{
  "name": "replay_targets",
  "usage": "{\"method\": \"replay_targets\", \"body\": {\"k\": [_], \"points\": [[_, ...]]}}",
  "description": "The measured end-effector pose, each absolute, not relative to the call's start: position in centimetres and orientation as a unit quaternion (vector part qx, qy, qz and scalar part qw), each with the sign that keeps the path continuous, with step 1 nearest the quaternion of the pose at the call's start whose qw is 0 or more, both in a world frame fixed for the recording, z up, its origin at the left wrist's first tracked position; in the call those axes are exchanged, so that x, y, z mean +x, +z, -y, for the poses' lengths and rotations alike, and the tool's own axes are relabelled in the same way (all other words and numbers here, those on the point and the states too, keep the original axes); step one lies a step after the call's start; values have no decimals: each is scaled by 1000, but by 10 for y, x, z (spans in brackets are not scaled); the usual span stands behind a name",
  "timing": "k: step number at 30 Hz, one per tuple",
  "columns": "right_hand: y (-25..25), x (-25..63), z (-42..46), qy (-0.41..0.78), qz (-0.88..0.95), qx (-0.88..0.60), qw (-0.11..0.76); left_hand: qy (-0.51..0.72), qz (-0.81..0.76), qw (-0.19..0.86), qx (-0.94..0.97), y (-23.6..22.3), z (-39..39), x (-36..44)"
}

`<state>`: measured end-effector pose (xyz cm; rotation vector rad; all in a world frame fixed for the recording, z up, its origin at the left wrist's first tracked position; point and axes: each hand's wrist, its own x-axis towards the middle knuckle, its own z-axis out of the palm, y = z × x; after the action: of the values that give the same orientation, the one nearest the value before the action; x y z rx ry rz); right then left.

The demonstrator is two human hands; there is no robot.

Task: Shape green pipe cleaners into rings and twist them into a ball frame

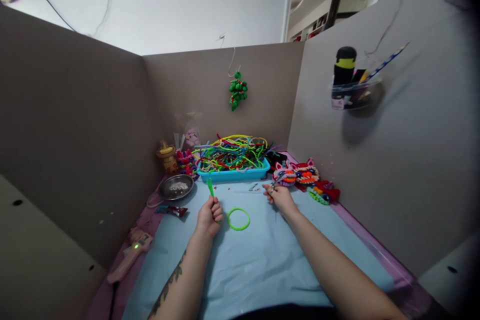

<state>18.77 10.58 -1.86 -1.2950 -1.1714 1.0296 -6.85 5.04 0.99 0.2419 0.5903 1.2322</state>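
While my left hand's (210, 216) fingers clamped the green strands (210, 188), slackened pressure could have scattered them; my right hand's (279, 197) fingers curled around a metal tool (272, 188).

One left hand (210, 216) and one right hand (280, 198) make two. There is one green bunch (210, 188), its sticks too close together to count, and one metal tool (272, 188). I see one green ring (239, 229), one blue tray (234, 176), and lots of fuzzy sticks (232, 154), too many to count. There is one pan (162, 191), one wrapper (179, 211), one glue gun (125, 263), one pencil (388, 63) and three grey walls (180, 85).
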Motion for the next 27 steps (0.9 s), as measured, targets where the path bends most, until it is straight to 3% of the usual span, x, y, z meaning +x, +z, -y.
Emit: {"method": "replay_targets", "body": {"k": [5,13,22,27], "points": [[-21,196,-109,359,509,-579,526,569,-280,766,108,11,-49,-67],[-29,192,-114,442,494,-568,488,564,-287,767,106,13,-49,-66],[-23,194,-109,190,686,-639,292,559,-292,768,110,12,-48,-65],[-23,188,-102,178,722,-598,299,554,-298,768,118,12,-47,-64]]}}
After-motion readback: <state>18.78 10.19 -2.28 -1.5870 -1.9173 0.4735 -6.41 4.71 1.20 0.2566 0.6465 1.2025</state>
